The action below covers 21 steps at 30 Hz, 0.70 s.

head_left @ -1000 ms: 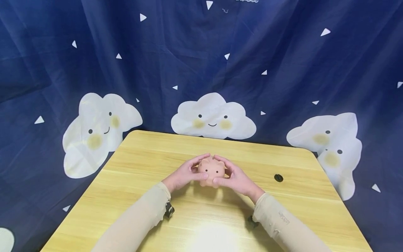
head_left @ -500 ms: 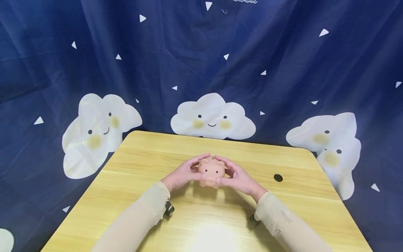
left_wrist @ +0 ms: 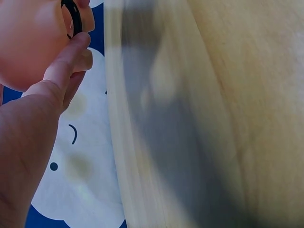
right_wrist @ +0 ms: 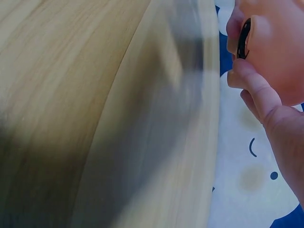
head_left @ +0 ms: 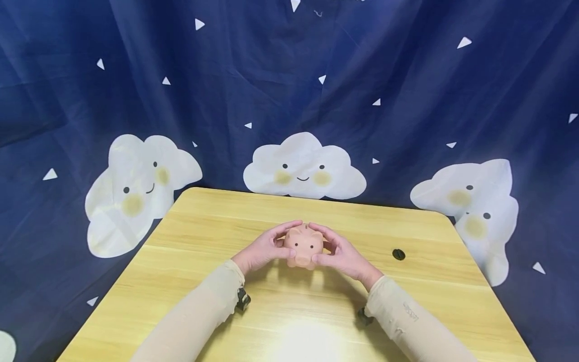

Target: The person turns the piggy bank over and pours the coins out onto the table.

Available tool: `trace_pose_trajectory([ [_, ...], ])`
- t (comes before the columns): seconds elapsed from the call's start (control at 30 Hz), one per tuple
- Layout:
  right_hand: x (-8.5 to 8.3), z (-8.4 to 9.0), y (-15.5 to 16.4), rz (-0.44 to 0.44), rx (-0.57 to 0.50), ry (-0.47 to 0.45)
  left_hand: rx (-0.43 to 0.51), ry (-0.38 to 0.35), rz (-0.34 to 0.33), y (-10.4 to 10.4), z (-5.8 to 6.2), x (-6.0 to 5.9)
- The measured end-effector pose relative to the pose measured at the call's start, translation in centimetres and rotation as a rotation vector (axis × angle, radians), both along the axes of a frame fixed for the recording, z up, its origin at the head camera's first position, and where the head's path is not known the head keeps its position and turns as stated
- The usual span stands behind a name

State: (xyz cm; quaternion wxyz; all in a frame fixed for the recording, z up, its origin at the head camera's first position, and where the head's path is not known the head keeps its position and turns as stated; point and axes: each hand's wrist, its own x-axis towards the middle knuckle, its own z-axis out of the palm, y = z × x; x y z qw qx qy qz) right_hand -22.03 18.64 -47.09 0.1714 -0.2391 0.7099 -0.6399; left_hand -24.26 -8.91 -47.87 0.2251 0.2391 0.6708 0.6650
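Note:
A small pink pig-shaped toy (head_left: 305, 245) with two black dot eyes is held just above the middle of the wooden table (head_left: 203, 281), facing me. My left hand (head_left: 267, 247) grips its left side, thumb in front and fingers curled over the top. My right hand (head_left: 336, 251) grips the right side the same way. In the left wrist view the thumb (left_wrist: 64, 64) presses the pink body (left_wrist: 28, 42) beside a black ring. The right wrist view shows the pig (right_wrist: 275, 47) with a black ring on its underside.
A small black round plug (head_left: 398, 254) lies on the table to the right of the hands. Behind the table hangs a dark blue curtain (head_left: 289, 75) printed with white clouds. Beige sleeves cover both forearms.
Both hands keep hold of the pig in the same spot. The head view has shifted slightly; nothing else has moved.

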Motion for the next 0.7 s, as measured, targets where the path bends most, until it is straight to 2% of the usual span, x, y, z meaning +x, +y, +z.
trace_pose_trajectory([
  [0.2,-0.2,-0.2,0.2,-0.001,0.005,0.003,-0.036,0.016,0.0,0.1,0.1,-0.2],
  [0.33,-0.5,-0.5,0.4,-0.012,0.013,-0.003,-0.021,0.0,0.02,0.3,-0.1,-0.4],
  [0.5,-1.0,-0.9,0.3,-0.036,-0.014,-0.145,-0.023,-0.099,0.102,0.8,-0.6,-0.8],
  [0.6,-1.3,-0.6,0.1,-0.061,-0.02,-0.222,-0.002,-0.168,0.113,1.0,-0.5,-1.2],
  [0.63,-1.3,-0.4,0.1,-0.065,-0.013,-0.211,0.006,-0.172,0.109,1.0,-0.2,-1.3],
  [0.7,-1.4,0.4,-0.1,-0.079,0.003,-0.134,0.013,-0.126,0.091,0.8,0.7,-1.4],
])
